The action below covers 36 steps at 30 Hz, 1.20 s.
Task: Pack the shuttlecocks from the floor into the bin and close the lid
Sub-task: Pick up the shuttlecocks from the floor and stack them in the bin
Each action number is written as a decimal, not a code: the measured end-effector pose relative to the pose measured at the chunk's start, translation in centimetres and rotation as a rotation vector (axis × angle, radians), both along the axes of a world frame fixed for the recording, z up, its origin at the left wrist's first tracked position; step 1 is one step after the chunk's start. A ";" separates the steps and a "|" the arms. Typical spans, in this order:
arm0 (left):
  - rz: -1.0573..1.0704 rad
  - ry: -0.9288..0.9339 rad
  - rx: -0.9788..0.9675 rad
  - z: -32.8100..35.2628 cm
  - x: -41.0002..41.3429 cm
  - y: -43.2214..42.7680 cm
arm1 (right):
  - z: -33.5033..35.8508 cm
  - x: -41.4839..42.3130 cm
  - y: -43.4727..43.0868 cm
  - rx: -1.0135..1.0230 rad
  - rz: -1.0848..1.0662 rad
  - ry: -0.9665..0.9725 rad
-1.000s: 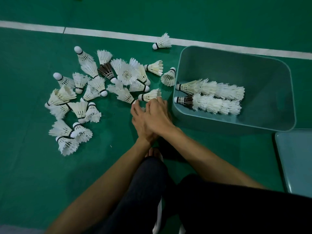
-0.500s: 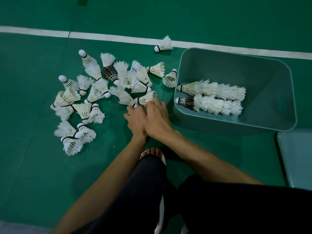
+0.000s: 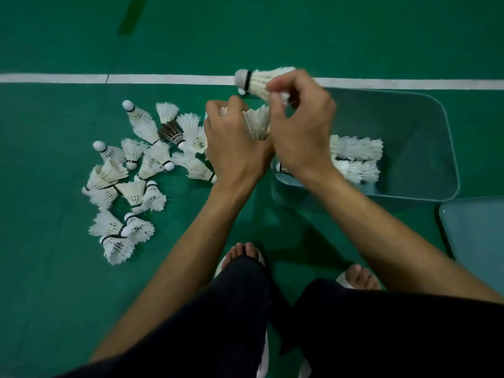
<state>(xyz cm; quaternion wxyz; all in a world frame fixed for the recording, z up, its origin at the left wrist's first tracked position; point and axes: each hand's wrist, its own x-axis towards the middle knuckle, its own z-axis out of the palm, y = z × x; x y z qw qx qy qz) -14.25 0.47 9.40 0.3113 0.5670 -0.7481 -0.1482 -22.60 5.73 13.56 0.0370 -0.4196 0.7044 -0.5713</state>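
Right hand (image 3: 300, 132) pinches one shuttlecock (image 3: 256, 80) near second shuttlecock (image 3: 256, 122) gripped by left hand (image 3: 231, 148).

floor (image 3: 272, 36): green court | white line (image 3: 136, 78) across | dim light

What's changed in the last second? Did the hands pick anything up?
Both hands rose from the floor. The right hand now pinches a raised shuttlecock; the left hand grips a second shuttlecock. The stacks in the bin, the lid and the floor pile stayed put.
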 end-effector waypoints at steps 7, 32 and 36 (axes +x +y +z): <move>-0.493 -0.020 0.217 2.1 -6.4 2.3 | 0.3 -15.3 6.6 0.621 -0.362 0.055; -0.576 -0.519 0.852 -3.7 -10.0 3.4 | -10.4 -20.6 7.6 1.308 -0.241 -0.060; -0.576 -0.516 0.869 -4.0 -10.1 3.3 | -10.1 -20.5 6.7 1.380 -0.154 -0.112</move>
